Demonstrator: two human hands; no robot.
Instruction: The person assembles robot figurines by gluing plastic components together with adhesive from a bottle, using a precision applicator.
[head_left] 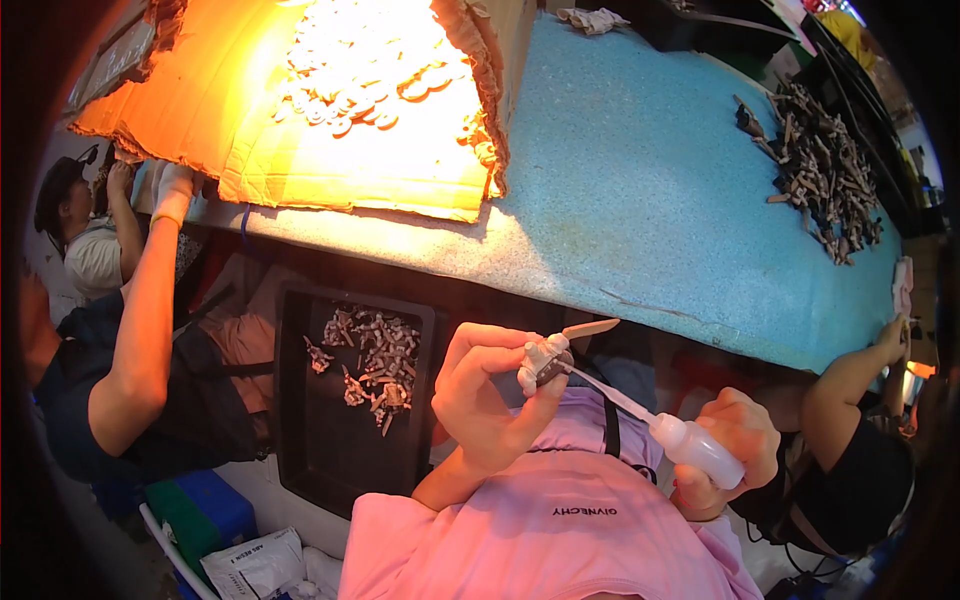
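Note:
Between the fingertips of my left hand is a small pale and brown figurine piece, raised in front of my chest. A flat tan blade-like part sticks out from its top toward the right. My right hand is closed round a small whitish squeeze bottle, tilted with its long thin nozzle pointing up and left. The nozzle's tip reaches the figurine piece at its lower right side; whether anything flows out is too small to tell.
A black tray with several small figurine parts stands at my left. Ahead, the blue table bears a dark heap of parts and a brightly lit cardboard box with pale pieces inside. Other people's arms are close on both sides.

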